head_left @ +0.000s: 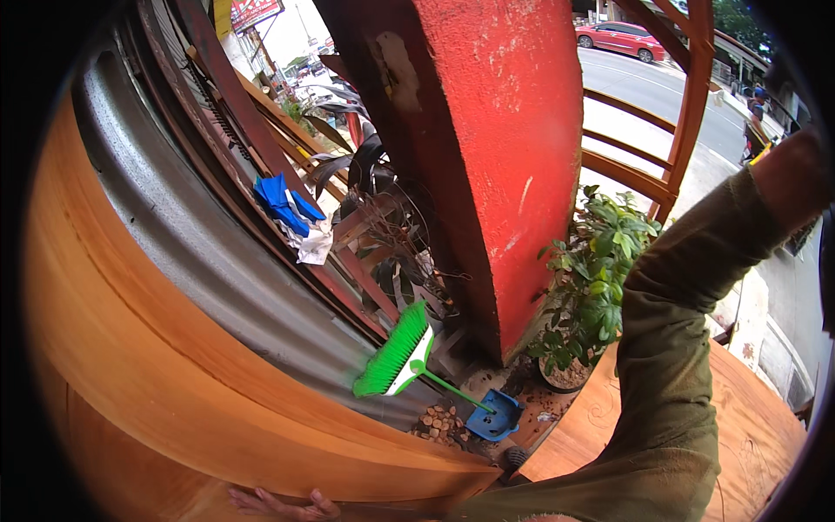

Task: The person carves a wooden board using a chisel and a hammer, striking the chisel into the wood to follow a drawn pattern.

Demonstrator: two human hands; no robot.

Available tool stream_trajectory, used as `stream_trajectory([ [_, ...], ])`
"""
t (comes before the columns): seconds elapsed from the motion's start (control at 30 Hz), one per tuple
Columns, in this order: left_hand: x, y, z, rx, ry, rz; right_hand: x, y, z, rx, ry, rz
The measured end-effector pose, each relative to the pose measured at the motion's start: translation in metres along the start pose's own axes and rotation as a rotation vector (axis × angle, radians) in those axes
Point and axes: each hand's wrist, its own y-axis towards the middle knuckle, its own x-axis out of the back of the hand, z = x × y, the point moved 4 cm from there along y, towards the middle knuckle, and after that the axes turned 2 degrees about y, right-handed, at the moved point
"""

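The left hand (283,505) lies flat, fingers spread, against the curved wooden panel (174,383), steadying it; the right hand is out of view beyond the raised sleeve (687,348).

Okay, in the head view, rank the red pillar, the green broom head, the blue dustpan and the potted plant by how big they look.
1. Red pillar, by far the largest.
2. Potted plant.
3. Green broom head.
4. Blue dustpan, smallest.
The broom head and dustpan look fairly close, and the fisheye bend makes that pair less sure.
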Motion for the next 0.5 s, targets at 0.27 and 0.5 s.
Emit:
stream_trajectory([
  [0.27,-0.014,0.000,-0.012,-0.012,-0.058,-0.020,0.101,-0.102,-0.240,-0.489,-0.084,-0.414],
  [0.5,-0.015,-0.001,-0.013,-0.034,-0.025,0.030,0.047,-0.040,-0.164,-0.448,0.110,0.225],
])
